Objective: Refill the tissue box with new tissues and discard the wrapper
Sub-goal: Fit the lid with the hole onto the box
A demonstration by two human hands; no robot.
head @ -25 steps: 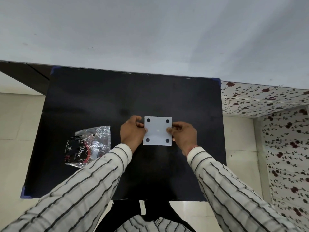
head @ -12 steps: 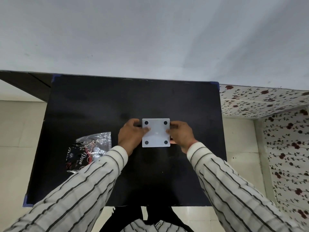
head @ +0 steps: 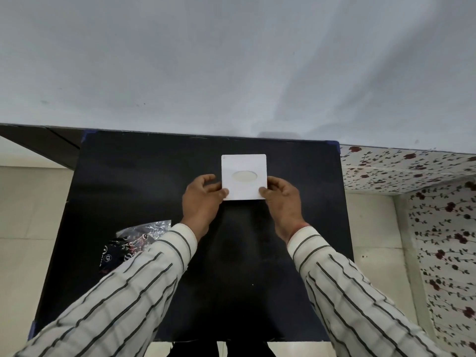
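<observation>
A square white tissue box (head: 243,177) sits at the far middle of the black table (head: 144,176), its top up and an oval opening showing pale tissue. My left hand (head: 202,202) grips its left near corner, thumb on top. My right hand (head: 282,200) grips its right near corner the same way. A crumpled shiny wrapper (head: 128,244) with black and red print lies on the table to the left, partly hidden by my left sleeve.
A pale wall rises just behind the table's far edge. A floral-patterned surface (head: 412,166) stands to the right of the table. Light floor tiles (head: 28,202) lie on both sides.
The box showed its underside with black round feet before; now its top with the oval opening faces up, and it sits farther from me. Both hands moved away with it.
</observation>
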